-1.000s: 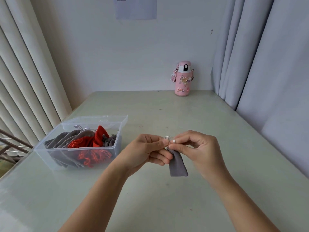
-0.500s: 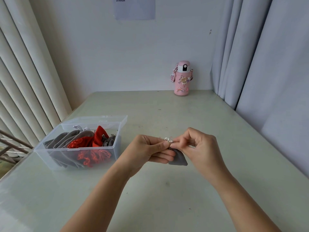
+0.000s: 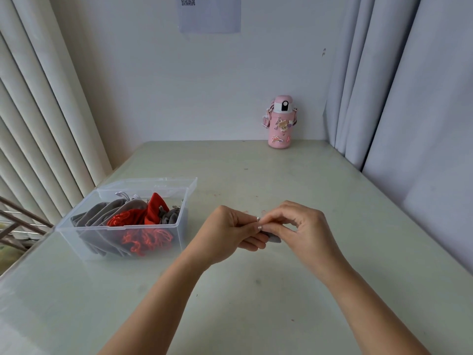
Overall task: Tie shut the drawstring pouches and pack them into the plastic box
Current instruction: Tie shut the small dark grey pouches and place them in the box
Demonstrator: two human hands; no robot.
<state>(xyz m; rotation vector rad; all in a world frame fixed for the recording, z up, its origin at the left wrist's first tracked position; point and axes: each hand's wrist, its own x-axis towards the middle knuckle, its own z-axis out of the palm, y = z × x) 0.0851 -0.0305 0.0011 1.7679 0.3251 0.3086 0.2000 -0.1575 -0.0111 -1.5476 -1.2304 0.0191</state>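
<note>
Grey pouch (image 3: 275,239) right of the box (image 3: 122,230) looks soft, light; fingers (image 3: 247,222) of my left hand (image 3: 229,234) and right hand (image 3: 305,226) pinch its neck cords (image 3: 258,219).

Cloth + clear plastic on a shiny bench (image 3: 256,303), from what I get on my feed.
Box (image 3: 117,227): clear plastic, glossy, smooth. Grey pouches (image 3: 102,216) inside: soft matt cloth, velvety-looking; red pouches (image 3: 156,208) matt cloth too, wrinkly. Held pouch (image 3: 275,239): same grey matt cloth. Bench: smooth, semi-gloss, reflects light. Bottle (image 3: 280,129): smooth pink, prob. plastic. Curtain (image 3: 409,98) matt cloth; wall sheet (image 3: 210,16) matt paper.
</note>
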